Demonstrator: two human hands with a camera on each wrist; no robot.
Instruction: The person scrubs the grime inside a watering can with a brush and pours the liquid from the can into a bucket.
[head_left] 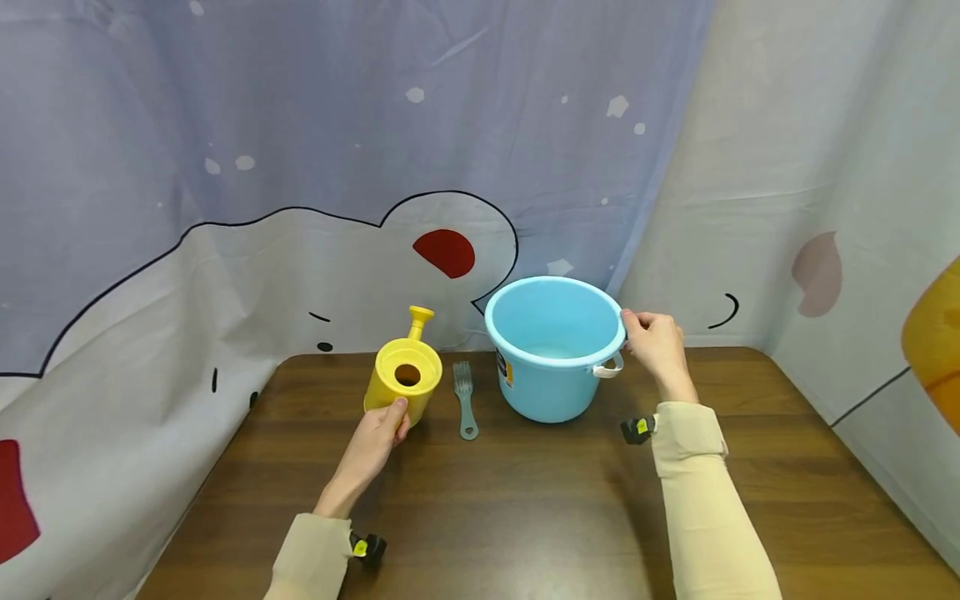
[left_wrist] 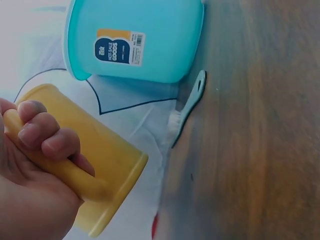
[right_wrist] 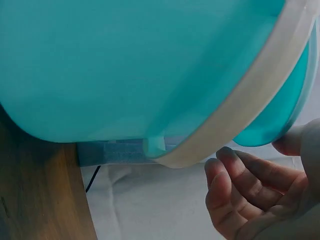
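My left hand (head_left: 381, 433) grips the handle of a yellow watering can (head_left: 393, 387). In the left wrist view, the fingers curl round that handle (left_wrist: 65, 172), and the can is tilted and appears off the table. The can's round top opening shows in the head view, its spout (head_left: 418, 321) pointing away. At the right rim of a light blue bucket (head_left: 551, 392), my right hand (head_left: 656, 343) holds the edge with its fingertips. Its other fingers (right_wrist: 250, 182) curl loosely beneath, near the bucket's white handle (right_wrist: 220, 132). The bucket stands upright; its label (left_wrist: 119, 47) shows in the left wrist view.
Between the can and the bucket, a grey-green brush (head_left: 466, 407) with pale bristles lies on the brown wooden table (head_left: 540, 517). Behind the table hangs a printed curtain (head_left: 337, 125), close to its back edge.
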